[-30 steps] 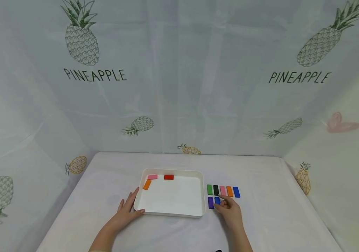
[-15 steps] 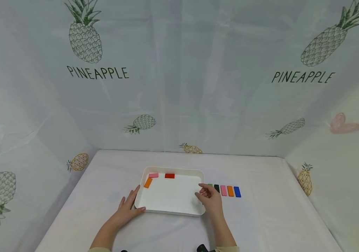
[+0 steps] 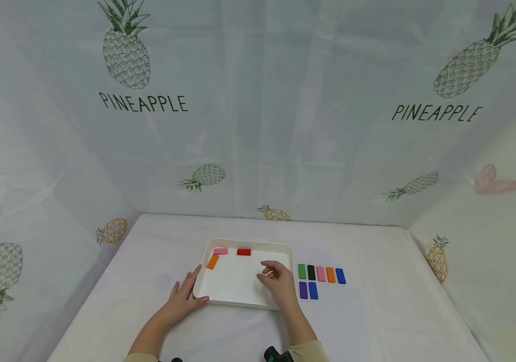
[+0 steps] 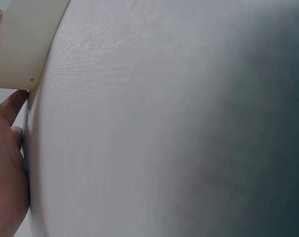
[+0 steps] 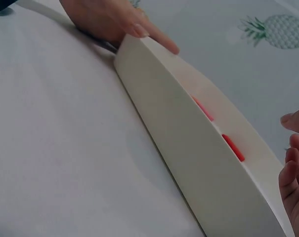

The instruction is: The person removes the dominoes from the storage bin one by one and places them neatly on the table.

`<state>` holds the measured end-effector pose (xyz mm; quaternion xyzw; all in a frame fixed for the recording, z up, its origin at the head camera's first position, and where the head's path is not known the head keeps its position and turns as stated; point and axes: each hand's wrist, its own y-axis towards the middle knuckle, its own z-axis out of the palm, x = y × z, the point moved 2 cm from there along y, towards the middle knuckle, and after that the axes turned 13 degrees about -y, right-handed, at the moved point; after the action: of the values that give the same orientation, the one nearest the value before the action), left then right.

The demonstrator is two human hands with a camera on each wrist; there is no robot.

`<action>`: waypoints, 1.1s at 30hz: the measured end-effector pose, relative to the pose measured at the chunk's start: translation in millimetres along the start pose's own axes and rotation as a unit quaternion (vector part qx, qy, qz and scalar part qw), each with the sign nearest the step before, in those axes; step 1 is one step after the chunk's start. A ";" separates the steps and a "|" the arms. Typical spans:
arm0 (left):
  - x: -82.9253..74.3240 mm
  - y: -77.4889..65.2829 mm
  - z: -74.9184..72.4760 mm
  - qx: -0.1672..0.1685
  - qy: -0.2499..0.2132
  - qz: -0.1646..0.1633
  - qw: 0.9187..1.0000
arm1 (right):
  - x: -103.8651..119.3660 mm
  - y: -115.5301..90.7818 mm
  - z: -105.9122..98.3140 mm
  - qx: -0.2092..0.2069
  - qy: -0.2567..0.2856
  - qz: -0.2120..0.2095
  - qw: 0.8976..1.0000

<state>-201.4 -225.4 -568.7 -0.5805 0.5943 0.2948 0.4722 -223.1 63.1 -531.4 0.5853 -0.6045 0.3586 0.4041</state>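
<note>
Tray (image 3: pixel 235 286), white, qty 1: btwn L hand (image 3: pixel 181 300) & R hand (image 3: pixel 280 284). Contents, beyond L fingertips: pink block (image 3: pixel 220 251) along far wall; orange block (image 3: pixel 212 262), slanted, just beside pink, contact unclear; red block (image 3: pixel 244 252), same wall, apart from both, beyond & L of R hand.

Loose pcs, R of R hand, tray's R wall in btwn. Far row, outward from hand: green block (image 3: pixel 302 271), black block (image 3: pixel 311 273), second pink block (image 3: pixel 321 274), second orange block (image 3: pixel 331 275), blue block (image 3: pixel 341 276). Near row: purple block (image 3: pixel 303 290), then second blue block (image 3: pixel 314 290).

Obstruction: R hand & forearm mask tray's near R part.

Misc.: white tabletop (image 3: pixel 375 322) under all; pineapple-print backdrop (image 3: pixel 267 125) beyond hands; dark device (image 3: pixel 277 355) by R sleeve (image 3: pixel 308 352).

L hand: fingers spread, tips at tray's L wall, thumb on near edge.

R hand: over tray, pointing L; index & thumb tips apart, other fingers curled; can't tell if anything's held inside.
</note>
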 end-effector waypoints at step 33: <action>-2.6 -2.7 1.8 -0.018 -0.005 0.014 1.000 | 27.2 69.2 88.0 0.128 -0.046 -0.008 0.991</action>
<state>-198.7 -223.2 -566.5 -0.5793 0.5944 0.3148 0.4605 -297.8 -24.0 -540.6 0.6532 -0.5668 0.4022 0.3004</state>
